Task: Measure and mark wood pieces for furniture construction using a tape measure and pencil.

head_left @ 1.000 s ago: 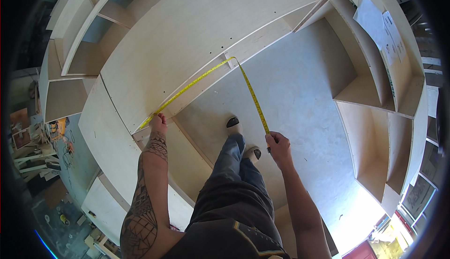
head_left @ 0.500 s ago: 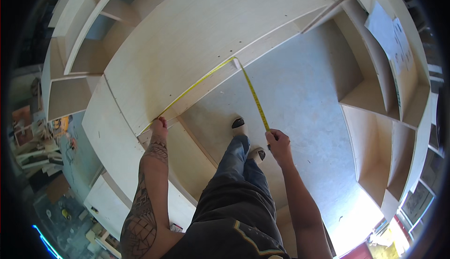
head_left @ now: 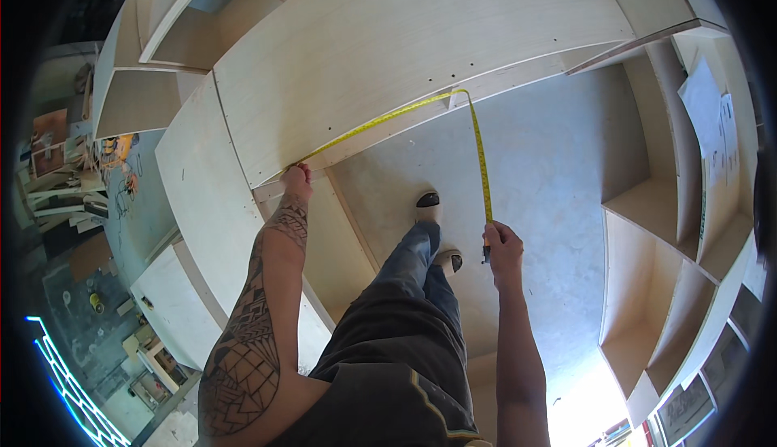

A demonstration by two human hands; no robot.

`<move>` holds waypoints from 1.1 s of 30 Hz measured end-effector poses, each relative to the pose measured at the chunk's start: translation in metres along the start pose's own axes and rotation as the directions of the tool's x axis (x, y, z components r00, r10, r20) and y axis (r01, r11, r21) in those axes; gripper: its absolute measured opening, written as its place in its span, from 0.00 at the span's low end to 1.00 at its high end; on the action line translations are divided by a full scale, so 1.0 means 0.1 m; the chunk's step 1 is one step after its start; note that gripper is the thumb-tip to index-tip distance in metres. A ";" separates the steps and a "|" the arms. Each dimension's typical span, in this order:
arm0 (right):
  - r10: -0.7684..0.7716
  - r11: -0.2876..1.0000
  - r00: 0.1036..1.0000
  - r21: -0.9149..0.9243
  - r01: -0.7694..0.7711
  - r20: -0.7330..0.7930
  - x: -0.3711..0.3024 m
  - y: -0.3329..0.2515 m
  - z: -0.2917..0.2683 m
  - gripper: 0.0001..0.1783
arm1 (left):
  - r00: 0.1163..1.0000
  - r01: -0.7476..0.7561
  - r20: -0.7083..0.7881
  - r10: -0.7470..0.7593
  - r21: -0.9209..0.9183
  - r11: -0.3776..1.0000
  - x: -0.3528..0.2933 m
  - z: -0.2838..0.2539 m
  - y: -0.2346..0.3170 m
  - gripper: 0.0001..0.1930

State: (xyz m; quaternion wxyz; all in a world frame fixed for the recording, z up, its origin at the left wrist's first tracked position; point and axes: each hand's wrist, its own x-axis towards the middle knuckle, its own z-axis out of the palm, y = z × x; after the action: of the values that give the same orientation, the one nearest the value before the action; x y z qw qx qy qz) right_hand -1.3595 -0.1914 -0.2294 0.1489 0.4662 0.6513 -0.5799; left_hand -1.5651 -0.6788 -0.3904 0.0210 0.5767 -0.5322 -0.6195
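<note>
A yellow tape measure (head_left: 479, 152) runs along the front edge of a pale plywood panel (head_left: 348, 59), then bends sharply and drops toward me. At the panel's left end, my left hand (head_left: 298, 180) is closed on the blade, pinching it against the edge; its tip is hard to make out. My right hand (head_left: 505, 249) grips the tape's dark and orange case, held above the grey floor, with the blade coming out of its top. Several small dark holes dot the panel near the bend.
Plywood shelf units stand at right (head_left: 647, 285) and upper left (head_left: 146, 99). Paper sheets (head_left: 712, 115) hang on the right unit. My feet are on the grey floor (head_left: 550, 156), inside the cabinet frame. Wood offcuts (head_left: 69, 204) and tools lie at far left.
The view has turned, so the panel and both hands appear farther right, the left hand also higher. The blade's bend sits slightly farther right along the panel edge. Both hands keep their hold.
</note>
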 end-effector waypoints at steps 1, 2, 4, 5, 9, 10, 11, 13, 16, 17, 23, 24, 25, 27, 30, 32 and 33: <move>-0.002 1.000 1.000 -0.006 0.002 0.013 0.01 -0.01 0.00 0.20 | 1.000 0.006 -0.017 -0.006 -0.008 1.000 -0.01 0.00 0.02 0.10; -0.002 1.000 1.000 -0.001 0.002 -0.001 0.02 -0.01 -0.01 0.20 | 1.000 0.008 -0.004 -0.008 -0.003 1.000 0.00 0.01 0.05 0.10; -0.014 0.999 1.000 0.030 0.013 0.015 0.04 -0.04 0.05 0.20 | 1.000 0.007 -0.016 -0.007 -0.014 1.000 0.07 -0.08 0.11 0.10; -0.014 0.999 1.000 0.034 0.014 0.007 0.03 -0.05 0.05 0.20 | 1.000 0.007 -0.007 -0.007 -0.011 1.000 0.08 -0.07 0.12 0.10; -0.007 1.000 1.000 0.027 0.007 0.024 0.04 -0.04 0.02 0.19 | 1.000 0.025 -0.017 -0.025 -0.002 1.000 0.03 0.01 0.09 0.10; -0.013 1.000 1.000 0.019 0.012 0.019 0.05 -0.03 0.01 0.19 | 0.999 0.038 -0.027 -0.038 -0.005 0.999 0.01 0.04 0.07 0.10; -0.014 1.000 1.000 0.020 0.013 0.016 0.05 -0.05 0.02 0.19 | 0.999 0.039 -0.023 -0.039 -0.004 0.999 0.00 0.04 0.07 0.10; -0.031 0.999 0.999 0.026 0.030 0.024 0.04 -0.08 0.03 0.21 | 0.999 0.019 -0.031 -0.019 0.011 1.000 0.00 0.03 0.06 0.10; -0.041 0.999 0.999 0.033 0.040 0.029 0.04 -0.09 0.05 0.21 | 1.000 0.014 -0.011 -0.014 -0.012 1.000 0.05 -0.01 0.12 0.10; -0.042 0.999 0.999 0.035 0.041 0.027 0.04 -0.10 0.05 0.21 | 1.000 0.013 -0.008 -0.013 -0.011 1.000 0.06 -0.02 0.13 0.10; -0.038 0.999 0.999 0.027 0.037 0.021 0.03 -0.09 0.03 0.22 | 1.000 0.011 -0.024 -0.011 0.012 1.000 -0.02 0.02 0.08 0.11; -0.024 0.999 0.999 0.029 0.023 0.021 0.04 -0.07 0.01 0.22 | 1.000 0.014 -0.023 -0.013 0.023 1.000 -0.05 0.05 0.04 0.11; -0.009 1.000 1.000 0.030 0.008 0.020 0.04 -0.04 0.00 0.22 | 1.000 0.018 -0.021 -0.017 0.034 0.999 -0.08 0.07 -0.01 0.11; -0.022 0.999 0.999 0.036 0.020 0.034 0.04 -0.06 0.06 0.22 | 1.000 -0.003 -0.013 0.003 0.014 1.000 -0.01 -0.03 0.11 0.11; -0.030 0.999 0.999 0.034 0.029 0.039 0.04 -0.05 0.10 0.22 | 1.000 0.004 -0.017 -0.004 0.003 1.000 0.08 -0.05 0.14 0.10; -0.031 0.999 0.999 0.035 0.029 0.035 0.05 -0.05 0.11 0.22 | 0.999 0.020 -0.029 -0.020 0.010 1.000 0.14 -0.03 0.12 0.10; -0.028 0.999 0.999 0.030 0.027 0.038 0.06 -0.05 0.11 0.21 | 1.000 0.026 -0.015 -0.026 -0.011 1.000 0.18 -0.04 0.11 0.10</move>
State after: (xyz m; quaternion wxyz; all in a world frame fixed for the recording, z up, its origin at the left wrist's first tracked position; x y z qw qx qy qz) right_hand -1.3704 -0.1985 -0.2334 0.1464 0.4483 0.6460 -0.6003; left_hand -1.5746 -0.6972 -0.3945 0.0201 0.5883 -0.5213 -0.6179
